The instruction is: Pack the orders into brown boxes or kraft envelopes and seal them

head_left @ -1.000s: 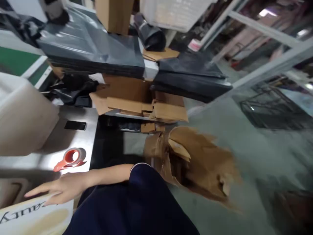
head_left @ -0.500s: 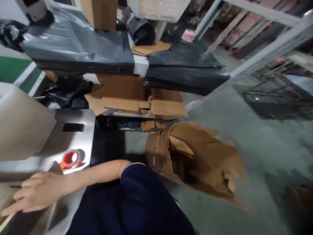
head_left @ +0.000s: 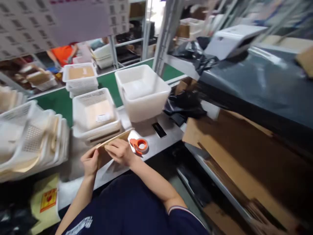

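Pinching near its upper edge, our left hand (head_left: 90, 160) and right hand (head_left: 121, 152) hold the thin cardboard piece (head_left: 125, 135) over the metal table (head_left: 153, 143), near the orange tape dispenser (head_left: 137, 144); we should press evenly, avoiding bending.

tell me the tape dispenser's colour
The tape dispenser is orange, best seen in the head view.

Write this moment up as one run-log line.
left hand: gripping flat tan item | right hand: gripping same item | nearby: orange tape dispenser, dark phone, white tub
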Demonstrator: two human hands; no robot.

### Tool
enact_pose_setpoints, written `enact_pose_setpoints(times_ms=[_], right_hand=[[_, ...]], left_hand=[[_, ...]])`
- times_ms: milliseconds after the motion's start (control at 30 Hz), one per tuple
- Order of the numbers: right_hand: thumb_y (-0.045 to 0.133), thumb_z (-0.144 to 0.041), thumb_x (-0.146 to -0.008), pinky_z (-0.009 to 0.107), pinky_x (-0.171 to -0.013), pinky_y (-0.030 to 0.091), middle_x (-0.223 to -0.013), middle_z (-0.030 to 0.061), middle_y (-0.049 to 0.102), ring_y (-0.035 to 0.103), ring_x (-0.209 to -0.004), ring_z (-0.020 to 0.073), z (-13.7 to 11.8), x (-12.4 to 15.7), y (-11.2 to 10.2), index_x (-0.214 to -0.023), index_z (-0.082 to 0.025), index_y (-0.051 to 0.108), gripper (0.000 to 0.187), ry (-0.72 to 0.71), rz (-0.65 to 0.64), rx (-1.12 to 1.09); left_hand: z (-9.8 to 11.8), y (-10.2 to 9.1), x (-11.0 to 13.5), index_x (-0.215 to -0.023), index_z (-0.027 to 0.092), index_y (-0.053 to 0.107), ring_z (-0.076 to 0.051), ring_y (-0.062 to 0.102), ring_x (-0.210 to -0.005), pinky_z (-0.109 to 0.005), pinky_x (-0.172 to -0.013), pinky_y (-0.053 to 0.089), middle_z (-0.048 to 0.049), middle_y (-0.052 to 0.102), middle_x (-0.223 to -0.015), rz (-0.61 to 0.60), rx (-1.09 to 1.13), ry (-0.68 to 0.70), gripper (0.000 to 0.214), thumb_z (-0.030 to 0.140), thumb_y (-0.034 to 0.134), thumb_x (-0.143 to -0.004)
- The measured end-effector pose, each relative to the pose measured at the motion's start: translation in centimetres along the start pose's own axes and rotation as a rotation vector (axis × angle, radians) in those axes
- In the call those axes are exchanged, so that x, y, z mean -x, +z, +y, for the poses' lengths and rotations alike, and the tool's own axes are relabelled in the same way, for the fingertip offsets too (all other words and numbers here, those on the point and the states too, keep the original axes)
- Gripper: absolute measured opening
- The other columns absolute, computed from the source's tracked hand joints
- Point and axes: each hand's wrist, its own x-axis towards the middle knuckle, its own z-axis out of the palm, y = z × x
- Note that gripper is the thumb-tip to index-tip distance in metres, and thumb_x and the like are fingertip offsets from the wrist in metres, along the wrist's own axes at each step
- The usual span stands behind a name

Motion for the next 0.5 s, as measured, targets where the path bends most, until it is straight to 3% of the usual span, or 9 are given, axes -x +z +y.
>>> enact_pose_setpoints(times_ms=[167,367,500], right_hand=[[0.064,-0.032,-0.103,0.035,-0.09,0.056,-0.104,0.008,0.078,0.069,-0.097,0.0199,-0.5,-1.1,4.1,-0.111,-0.022,0.079,0.019,-0.009,0.036,-0.202],[0.067,-0.042,-0.101,0.031,-0.076,0.056,-0.09,0.0053,0.07,0.065,-0.081,0.0167,-1.9,-2.5,6.8,-0.105,-0.024,0.083,0.025,0.058,0.078,-0.389],[0.069,-0.037,-0.099,0.027,-0.068,0.054,-0.085,0.0026,0.067,0.064,-0.074,0.0135,-2.6,-2.8,7.1,-0.096,-0.024,0.082,0.019,0.162,0.066,-0.661]], left_hand=[[1.2,-0.1,0.3,-0.09,0.018,0.086,-0.025,0.08,-0.081,-0.034,-0.079,0.067,-0.0098,0.084,-0.091,0.016,0.109,0.041,0.03,0.045,0.081,-0.078],[0.6,-2.7,1.5,-0.099,0.017,0.086,-0.026,0.081,-0.088,-0.038,-0.083,0.068,-0.0109,0.084,-0.098,-0.037,0.146,0.027,0.036,0.047,0.081,-0.08],[-0.4,-5.0,1.6,-0.09,0.017,0.086,-0.027,0.08,-0.08,-0.039,-0.078,0.069,-0.011,0.084,-0.089,-0.04,0.136,-0.025,0.032,0.046,0.083,-0.076]])
